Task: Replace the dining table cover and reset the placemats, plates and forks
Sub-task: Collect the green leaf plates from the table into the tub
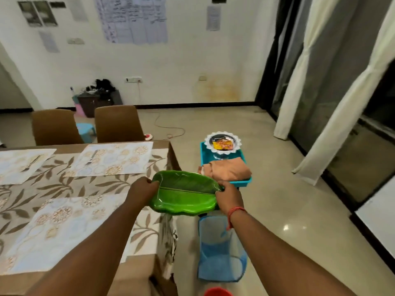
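You hold the green leaf-shaped plate (184, 194) in both hands, off the table's right end, above the floor. Your left hand (142, 192) grips its left rim, fingers curled over the edge; your right hand (228, 196) grips the right rim the same way, red thread at the wrist. Table cover (49, 182), leaf print, lies on the table. Three placemats show: near one (64, 229), far one (113, 160) with a fork (92, 157), far-left one (19, 164) with a fork (32, 162). Two brown chairs (117, 123) stand behind. Just past the plate: teal tray (205, 154) holding a folded tan cloth (227, 170) and a white scalloped dish (222, 143). Blue mesh basket (221, 251) stands below your right wrist. Wall papers (131, 19) carry writing, too blurred to read.
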